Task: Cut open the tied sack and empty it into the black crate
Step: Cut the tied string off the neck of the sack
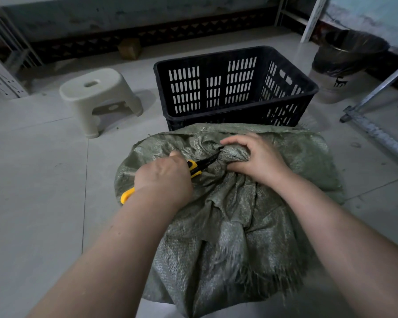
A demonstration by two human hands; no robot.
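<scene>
A full grey-green woven sack (230, 221) stands on the floor right in front of me. Its gathered, tied neck (233, 153) bunches at the top. My left hand (163, 177) grips yellow-and-black scissors (194, 167), whose dark blades point right and touch the tied neck. My right hand (255, 157) clamps the bunched fabric just right of the blade tips. The black slotted crate (234, 88) stands directly behind the sack with nothing visible in it.
A cream plastic stool (99, 97) stands to the left of the crate. A lined bin (345, 65) is at the back right, with a metal frame leg (377, 134) on the floor nearby. Perforated metal shelving (0, 74) is at the far left.
</scene>
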